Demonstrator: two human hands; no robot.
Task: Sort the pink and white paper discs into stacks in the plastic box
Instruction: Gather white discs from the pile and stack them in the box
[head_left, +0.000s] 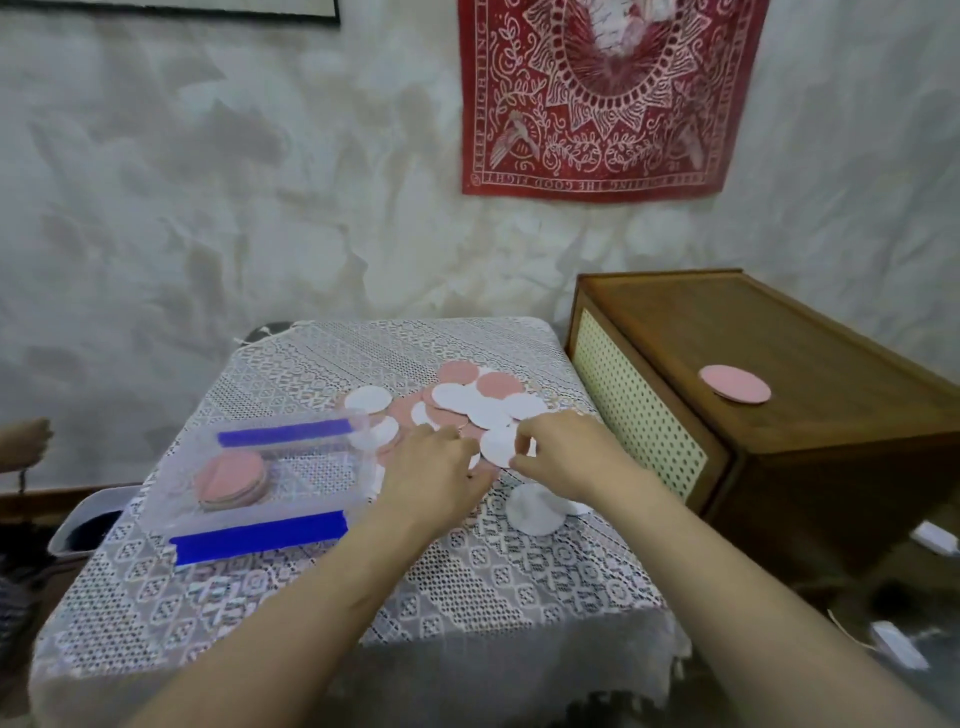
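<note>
**Q:** What are the hands doing?

**A:** The right hand is pinching the edge of a white paper disc between curled thumb and forefinger. The left hand is lying palm down just beside it. Its fingertips are reaching into the discs, but I cannot tell whether they are gripping one.

**Q:** What are the discs looking like?

**A:** They are flat, thin rounds of paper, all about one size, some dusty pink and some plain white. A loose pile of discs is spreading out just beyond both hands, with the two colours overlapping in no order. A few white discs are lying under the right wrist, on the near side of the pinched one.

**Q:** Where is the box?

**A:** The clear plastic box is sitting just to the left of the left hand, near its wrist, with a strip of blue tape running along its near rim and another along its far rim. Inside it a pink stack is resting, slightly fanned, at the end farthest from the hands.

**Q:** Anything else?

**A:** Everything is lying on a white lace tablecloth. Well to the right of the right hand, a single pink disc is lying on top of a wooden cabinet.
</note>
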